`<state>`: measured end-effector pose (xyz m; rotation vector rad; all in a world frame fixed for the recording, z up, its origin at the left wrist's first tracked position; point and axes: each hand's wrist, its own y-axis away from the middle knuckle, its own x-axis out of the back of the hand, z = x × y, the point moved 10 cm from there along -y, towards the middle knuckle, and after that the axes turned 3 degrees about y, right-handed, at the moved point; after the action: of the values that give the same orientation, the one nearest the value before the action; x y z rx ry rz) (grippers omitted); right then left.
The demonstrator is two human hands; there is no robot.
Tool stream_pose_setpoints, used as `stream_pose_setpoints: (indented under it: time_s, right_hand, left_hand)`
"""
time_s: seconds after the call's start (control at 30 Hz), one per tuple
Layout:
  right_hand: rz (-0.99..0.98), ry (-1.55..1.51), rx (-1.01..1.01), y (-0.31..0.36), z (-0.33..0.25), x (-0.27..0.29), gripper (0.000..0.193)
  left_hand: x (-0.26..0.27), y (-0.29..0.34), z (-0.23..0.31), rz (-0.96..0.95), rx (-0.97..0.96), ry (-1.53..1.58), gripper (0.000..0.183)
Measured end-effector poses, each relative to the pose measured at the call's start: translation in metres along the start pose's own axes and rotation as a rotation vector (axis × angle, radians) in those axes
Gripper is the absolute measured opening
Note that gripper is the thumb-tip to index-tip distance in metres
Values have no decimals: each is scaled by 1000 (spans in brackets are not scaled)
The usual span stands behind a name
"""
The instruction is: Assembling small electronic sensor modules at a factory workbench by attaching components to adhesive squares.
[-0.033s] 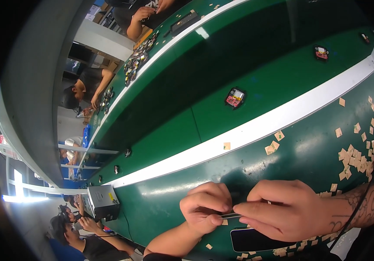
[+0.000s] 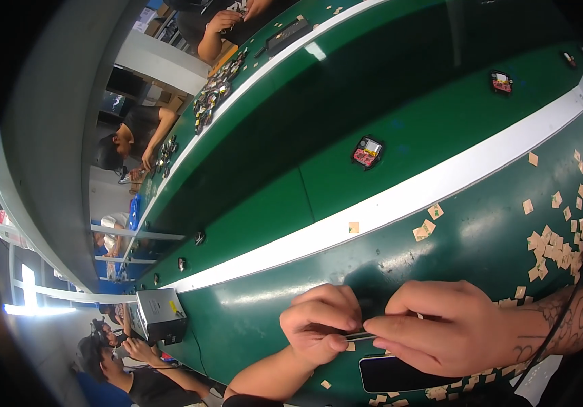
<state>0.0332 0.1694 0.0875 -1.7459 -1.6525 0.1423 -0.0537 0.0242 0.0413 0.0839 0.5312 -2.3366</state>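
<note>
My left hand (image 2: pixel 320 320) and my right hand (image 2: pixel 444 328) meet low in the picture, over the near green worktop. Both are closed in pinches on a thin, light-edged flat piece (image 2: pixel 358 336), seen almost edge-on. Its kind I cannot make out, since the fingers cover most of it. Below my right hand lies a smartphone (image 2: pixel 398 376) with a dark screen, partly hidden by that hand. Small beige squares (image 2: pixel 428 229) of paper or film are scattered around, several of them close to the phone.
Beyond a white rail (image 2: pixel 400 200) runs a green belt (image 2: pixel 271 197) carrying a small open device (image 2: pixel 367 152) with a red board and others spaced along it. A grey box (image 2: pixel 161 313) stands at left. Co-workers sit across and at left. A dark cable (image 2: pixel 554 325) crosses my right forearm.
The seam in the green belt and the open device have crept very slightly to the right. My hands have not visibly moved.
</note>
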Motion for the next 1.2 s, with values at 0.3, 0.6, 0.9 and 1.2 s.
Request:
stream_pose_setpoints:
  time_s: [0.3,0.6,0.9,1.2]
  right_hand:
    - [-1,78,67,-2,-4,2,33]
    - [47,108,106,0,-5,4,25]
    - [56,111,95,0,-5,3,22]
    - [69,108,97,0,-5,5,22]
  left_hand:
    - [2,-2,6,-5,-72,-39,40]
    - [-2,-3,2,-20,-37,0,41]
    - [0,-3,3,-11,-31,2,39]
    - [2,-2,5,-3,-40,-17,39]
